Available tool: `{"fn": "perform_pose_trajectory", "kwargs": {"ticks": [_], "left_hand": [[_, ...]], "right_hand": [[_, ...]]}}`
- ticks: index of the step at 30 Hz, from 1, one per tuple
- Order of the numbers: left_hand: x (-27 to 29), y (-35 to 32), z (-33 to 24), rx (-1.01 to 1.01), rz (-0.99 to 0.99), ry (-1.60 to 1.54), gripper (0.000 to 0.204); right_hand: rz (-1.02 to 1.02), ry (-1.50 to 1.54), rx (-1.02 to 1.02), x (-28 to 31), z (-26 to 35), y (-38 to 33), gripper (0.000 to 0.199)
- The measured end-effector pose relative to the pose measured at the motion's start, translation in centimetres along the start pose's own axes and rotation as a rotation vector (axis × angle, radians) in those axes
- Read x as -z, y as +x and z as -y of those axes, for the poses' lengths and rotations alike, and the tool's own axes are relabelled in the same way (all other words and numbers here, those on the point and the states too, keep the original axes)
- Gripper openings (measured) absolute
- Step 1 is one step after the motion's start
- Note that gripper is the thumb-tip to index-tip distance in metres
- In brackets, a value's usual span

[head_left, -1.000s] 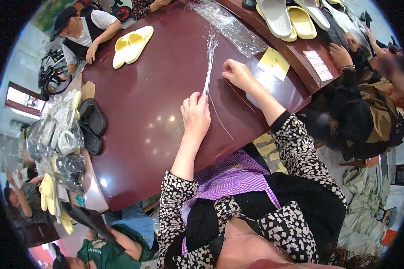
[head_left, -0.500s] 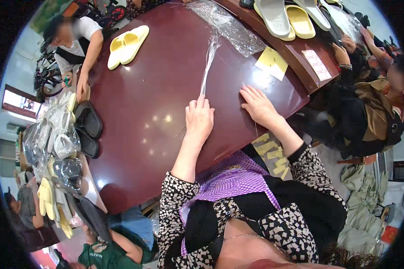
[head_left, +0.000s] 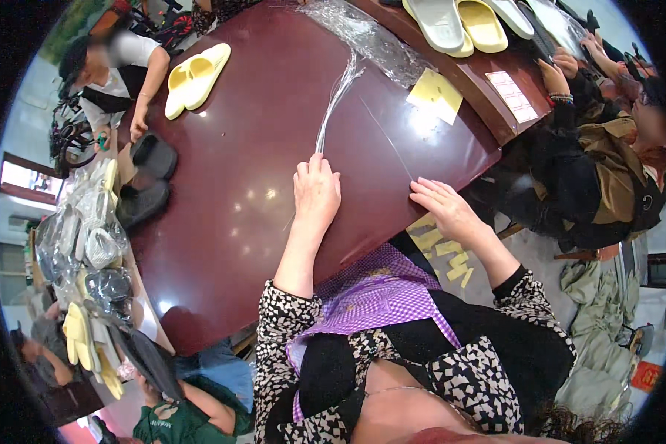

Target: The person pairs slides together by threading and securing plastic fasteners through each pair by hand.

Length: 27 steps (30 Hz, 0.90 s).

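Left fingers (head_left: 308,170) on thin pale strands (head_left: 334,103)

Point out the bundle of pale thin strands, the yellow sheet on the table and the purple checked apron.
Bundle of pale thin strands (head_left: 334,103): head view, middle of its exposed length.
Yellow sheet (head_left: 436,96): head view, middle of its upper face.
Purple checked apron (head_left: 401,296): head view, front fabric.

On the dark red table (head_left: 229,170), pale yellow slippers (head_left: 198,83) lie at far left, and one yellow paper (head_left: 436,96) at far right, near gray slippers (head_left: 435,24).
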<state>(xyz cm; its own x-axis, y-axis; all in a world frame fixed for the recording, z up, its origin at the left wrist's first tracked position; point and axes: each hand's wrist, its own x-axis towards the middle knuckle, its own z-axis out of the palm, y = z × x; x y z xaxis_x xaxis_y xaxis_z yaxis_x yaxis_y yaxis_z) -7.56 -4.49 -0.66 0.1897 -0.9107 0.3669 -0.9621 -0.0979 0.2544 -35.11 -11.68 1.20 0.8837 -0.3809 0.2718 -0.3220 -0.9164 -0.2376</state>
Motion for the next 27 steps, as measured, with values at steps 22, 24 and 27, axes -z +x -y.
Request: {"fn": "perform_pose_trajectory", "kwargs": {"ticks": [22,24,27], "left_hand": [[-3.7,8.8,2.4,0.406,0.026,-0.069,0.027],[-3.3,8.8,2.7,0.447,0.028,-0.209,0.024],[-3.3,8.4,3.9,0.481,-0.003,-0.356,0.021]], "right_hand": [[-0.384,0.339,-0.484,-8.2,-9.3,24.9,0.029],[-0.375,0.217,-0.529,-8.6,-9.1,25.5,0.029],[-0.478,-0.002,-0.435,-9.4,-8.6,25.8,0.025]]}}
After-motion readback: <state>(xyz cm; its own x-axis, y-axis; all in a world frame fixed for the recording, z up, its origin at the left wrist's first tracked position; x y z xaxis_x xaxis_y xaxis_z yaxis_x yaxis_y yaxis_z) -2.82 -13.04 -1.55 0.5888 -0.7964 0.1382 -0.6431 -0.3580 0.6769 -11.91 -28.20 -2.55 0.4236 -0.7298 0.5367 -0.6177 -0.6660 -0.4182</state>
